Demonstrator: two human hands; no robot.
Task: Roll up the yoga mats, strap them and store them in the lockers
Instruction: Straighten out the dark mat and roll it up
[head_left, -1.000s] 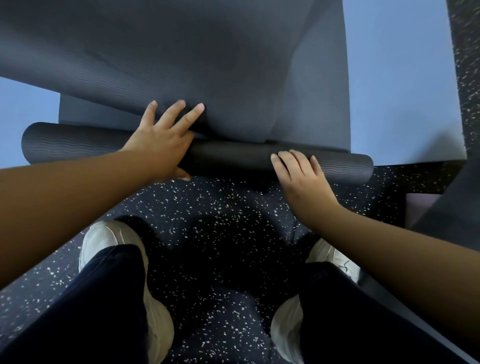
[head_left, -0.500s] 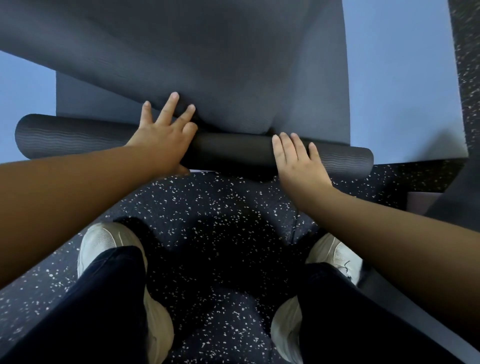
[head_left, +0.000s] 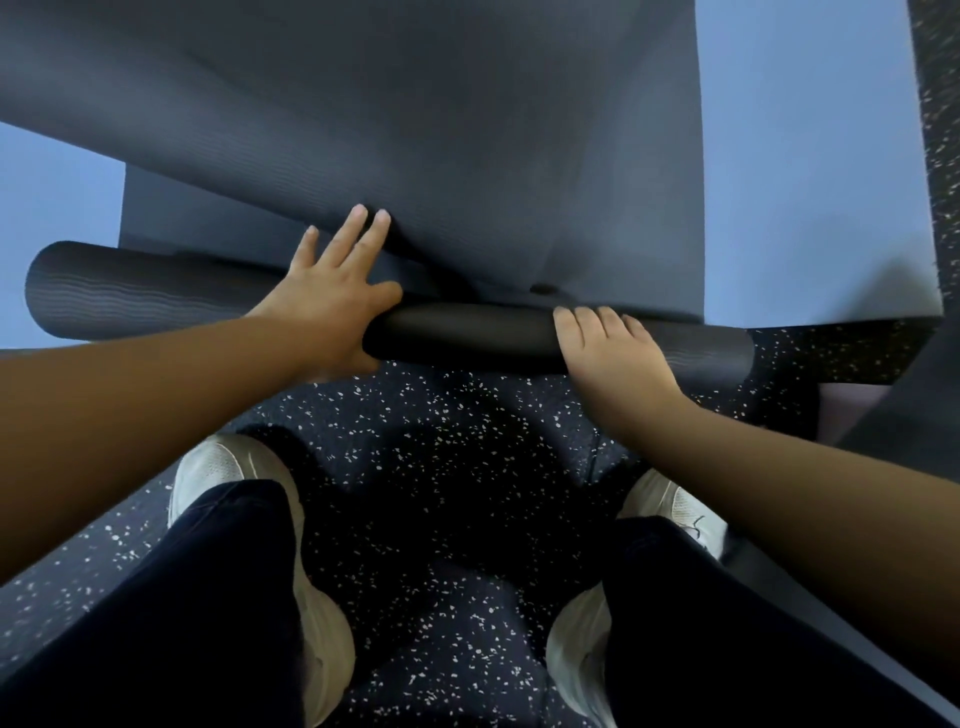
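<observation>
Dark grey ribbed foam was pressed under both hands. The fingers of the left hand (head_left: 332, 296) were laid out straight and slightly spread, reaching over the roll (head_left: 467, 332) onto the flat, unrolled part of the yoga mat (head_left: 415, 130), with the thumb held out to the side. The fingers of the right hand (head_left: 613, 348) were kept close together and draped over the top of the roll, bent at the knuckles; the thumb could not be seen, so it could not be told whether the roll was gripped from beneath.

The roll was lying on the speckled floor (head_left: 441, 467) just ahead of the white shoes (head_left: 228, 467), at the near end of the mat, which was spread away from the person over a pale blue mat (head_left: 805, 182). Its long axis ran from left to right across the view, with the right end sitting a little nearer the person than the left.

For the step to be done well, equal pressure would likely be needed from both hands, so that the roll is driven straight forward and kept tight. The skew could be corrected by the right end being pushed ahead; otherwise the edges may spiral out of line and the strap be harder to fit.
</observation>
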